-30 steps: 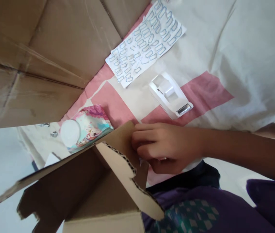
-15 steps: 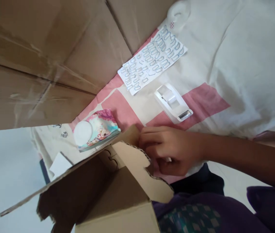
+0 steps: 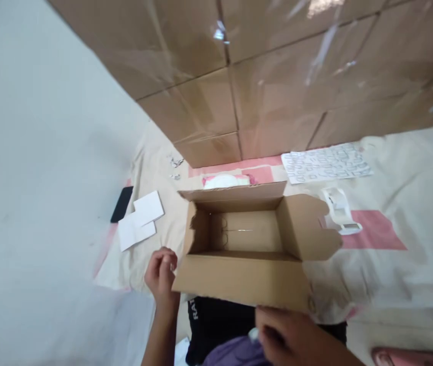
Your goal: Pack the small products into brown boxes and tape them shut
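An open cardboard box (image 3: 254,231) stands in front of me with its flaps spread, and its bare bottom shows interlocked tabs. My left hand (image 3: 162,274) is beside the box's front left corner, fingers curled into a loose fist; anything inside them is hidden. At the edge of the box's front flap (image 3: 239,278), my right hand (image 3: 287,333) has its fingers closed. A small pale patch shows by its fingertips, too blurred to name. To the right of the box lies a white tape dispenser (image 3: 340,211), partly behind the right flap.
Stacked taped cartons (image 3: 277,96) form a wall behind the box. A sheet of outlined stickers (image 3: 326,163) lies at their foot. White cards (image 3: 140,221) and a black phone-like slab (image 3: 121,204) lie left. A colourful packet with a white disc (image 3: 226,181) sits behind the box.
My view has swung left and levelled. The box now appears upright and centred. My left hand has come into view, and my right hand has moved from beside the side flap to the front flap.
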The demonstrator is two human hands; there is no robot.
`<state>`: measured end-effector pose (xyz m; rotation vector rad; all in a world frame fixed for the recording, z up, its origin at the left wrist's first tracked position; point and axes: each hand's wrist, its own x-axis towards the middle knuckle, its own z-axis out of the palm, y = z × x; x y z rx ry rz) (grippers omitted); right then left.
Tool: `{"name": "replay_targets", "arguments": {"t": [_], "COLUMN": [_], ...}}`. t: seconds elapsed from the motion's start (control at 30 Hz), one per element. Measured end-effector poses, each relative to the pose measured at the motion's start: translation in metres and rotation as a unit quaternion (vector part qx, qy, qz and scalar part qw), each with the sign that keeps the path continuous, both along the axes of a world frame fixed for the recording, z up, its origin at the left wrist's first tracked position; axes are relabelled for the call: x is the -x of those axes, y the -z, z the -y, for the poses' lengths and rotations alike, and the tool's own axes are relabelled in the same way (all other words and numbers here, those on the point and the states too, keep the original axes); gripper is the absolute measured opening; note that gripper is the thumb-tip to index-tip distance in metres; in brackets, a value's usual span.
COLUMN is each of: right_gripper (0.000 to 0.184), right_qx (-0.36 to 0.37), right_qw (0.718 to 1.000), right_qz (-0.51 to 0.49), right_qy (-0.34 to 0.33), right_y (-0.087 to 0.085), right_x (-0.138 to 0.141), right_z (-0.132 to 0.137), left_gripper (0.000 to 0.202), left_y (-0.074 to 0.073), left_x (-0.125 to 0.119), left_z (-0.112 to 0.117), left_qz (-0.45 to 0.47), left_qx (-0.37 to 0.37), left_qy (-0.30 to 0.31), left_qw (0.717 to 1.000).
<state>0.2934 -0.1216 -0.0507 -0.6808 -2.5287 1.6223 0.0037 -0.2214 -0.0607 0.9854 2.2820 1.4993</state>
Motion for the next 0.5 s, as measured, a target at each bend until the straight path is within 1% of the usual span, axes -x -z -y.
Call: {"name": "replay_targets", "arguments": {"t": [0.03,0.07,0.13,0.17,0.2,0.23,0.27,0.3,0.33,0.4,0.5], "right_gripper": [0.010,0.011,0.010,0.010,0.012,0.014,0.016,0.017,0.019,0.019,0.020], "right_qx": [0.015,0.026,0.032,0.028,0.019,0.007,-0.007,-0.021,-0.035,-0.062,-0.104], "right_qw": [0.999,0.999,0.997,0.996,0.995,0.993,0.991,0.989,0.987,0.981,0.972], "right_qz": [0.015,0.016,-0.008,-0.027,-0.042,-0.049,-0.047,-0.038,-0.025,-0.002,0.010], "right_qy": [-0.024,-0.040,-0.063,-0.075,-0.089,-0.105,-0.123,-0.141,-0.157,-0.186,-0.208], "right_y": [0.000,0.001,0.001,0.001,0.000,-0.001,-0.002,-0.003,-0.005,-0.006,-0.001], "right_x": [0.017,0.035,0.072,0.090,0.106,0.120,0.133,0.144,0.153,0.168,0.182], "right_z": [0.013,0.024,0.037,0.040,0.042,0.043,0.043,0.043,0.043,0.045,0.048], "left_gripper": [0.048,0.053,0.067,0.073,0.069,0.056,0.037,0.023,0.020,0.020,0.018], "left_y": [0.001,0.001,0.000,0.000,-0.001,-0.001,0.000,0.002,0.003,0.008,0.013], "left_x": [0.001,0.001,0.000,-0.001,-0.001,0.000,0.002,0.004,0.007,0.015,0.025], "left_z": [0.018,0.037,0.071,0.085,0.097,0.105,0.112,0.116,0.118,0.119,0.117], "left_qz": [0.030,0.069,0.141,0.156,0.157,0.150,0.140,0.132,0.129,0.132,0.143], "left_qx": [-0.009,-0.003,0.042,0.070,0.090,0.104,0.112,0.117,0.117,0.109,0.115], "left_qy": [0.048,0.121,0.268,0.308,0.319,0.309,0.292,0.275,0.260,0.225,0.181], "left_qw": [0.998,0.990,0.952,0.936,0.930,0.933,0.939,0.945,0.950,0.959,0.966]}}
